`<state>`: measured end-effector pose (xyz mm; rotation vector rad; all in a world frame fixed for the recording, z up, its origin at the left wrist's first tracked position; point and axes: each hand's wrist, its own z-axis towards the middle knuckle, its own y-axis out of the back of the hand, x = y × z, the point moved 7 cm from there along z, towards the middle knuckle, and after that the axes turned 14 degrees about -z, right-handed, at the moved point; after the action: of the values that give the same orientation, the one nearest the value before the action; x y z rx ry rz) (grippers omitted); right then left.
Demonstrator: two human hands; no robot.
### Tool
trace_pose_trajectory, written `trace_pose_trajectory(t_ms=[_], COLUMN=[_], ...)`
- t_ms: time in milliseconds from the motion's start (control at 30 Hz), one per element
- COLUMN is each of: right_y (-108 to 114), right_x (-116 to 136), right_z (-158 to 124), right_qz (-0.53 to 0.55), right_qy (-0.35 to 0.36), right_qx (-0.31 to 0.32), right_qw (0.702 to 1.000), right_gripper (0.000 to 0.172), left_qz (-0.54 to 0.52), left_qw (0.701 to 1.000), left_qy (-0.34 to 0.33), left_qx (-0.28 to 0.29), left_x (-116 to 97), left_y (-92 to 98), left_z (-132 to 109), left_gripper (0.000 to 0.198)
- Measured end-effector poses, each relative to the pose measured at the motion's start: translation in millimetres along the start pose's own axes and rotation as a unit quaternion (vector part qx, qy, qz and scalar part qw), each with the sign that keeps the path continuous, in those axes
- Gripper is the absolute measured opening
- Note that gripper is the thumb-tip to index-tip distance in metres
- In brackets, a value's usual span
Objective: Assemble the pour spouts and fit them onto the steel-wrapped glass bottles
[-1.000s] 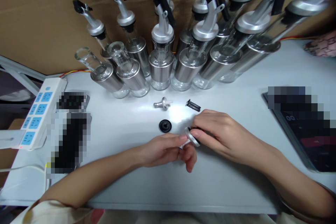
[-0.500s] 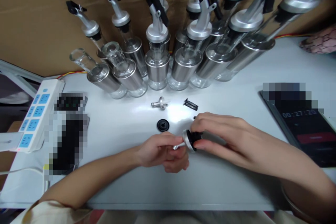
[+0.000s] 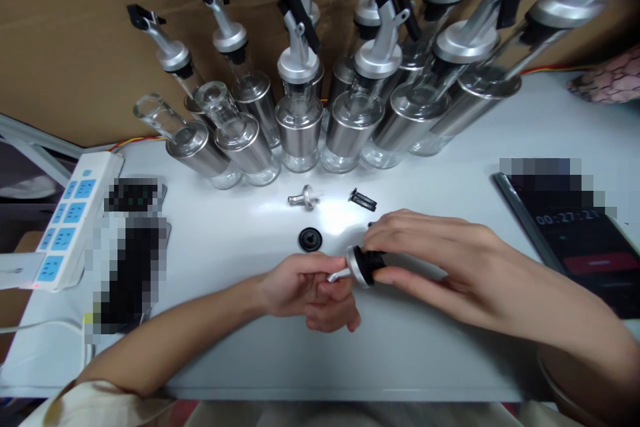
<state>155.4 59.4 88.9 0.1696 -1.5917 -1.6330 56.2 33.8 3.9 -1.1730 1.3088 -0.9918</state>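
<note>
Between my two hands is a silver bottle pourer (image 3: 356, 267) with a black stopper, lying on its side just above the table. My left hand (image 3: 313, 290) pinches its thin silver spout between thumb and fingers. The fingers and thumb of my right hand (image 3: 430, 257) close round the black stopper end and hide part of it. Past my left hand a round black ring (image 3: 311, 239) lies flat. Beyond that are a second silver pourer (image 3: 309, 197) on its side and a small black lever piece (image 3: 363, 199). A tiny dark part is half hidden behind my right fingers.
Several glass bottles with steel sleeves (image 3: 300, 127) stand along the cardboard at the back, most with pourers; two front-left ones (image 3: 193, 140) have bare necks. A white power strip (image 3: 67, 227) and blurred dark devices (image 3: 127, 273) lie left. A phone (image 3: 575, 240) showing a timer lies right.
Both hands keep hold of the pourer and barely move. The pourer has shifted very slightly left, and my right hand's back has turned a little. The loose parts stay put.
</note>
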Motion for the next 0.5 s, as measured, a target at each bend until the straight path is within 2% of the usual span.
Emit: trace_pose_trajectory(t_ms=[233,367,500], right_y=[1,-3,0], right_x=[0,-11,-23], right_z=[1,3,5], right_qz=[0.014,0.045,0.063], right_qy=[0.012,-0.023,-0.073], right_qx=[-0.027,-0.016,-0.047], right_qw=[0.999,0.999,0.994], right_gripper=[0.014,0.012,0.01], left_qz=[-0.025,0.009,0.051], left_qw=[1.0,0.998,0.992], left_qy=[0.014,-0.02,-0.058], left_qx=[0.005,-0.06,-0.095], left_x=[2,0,-2], left_y=[0.2,10.2,15.8], left_z=[-1,-1,1], left_gripper=[0.047,0.045,0.045])
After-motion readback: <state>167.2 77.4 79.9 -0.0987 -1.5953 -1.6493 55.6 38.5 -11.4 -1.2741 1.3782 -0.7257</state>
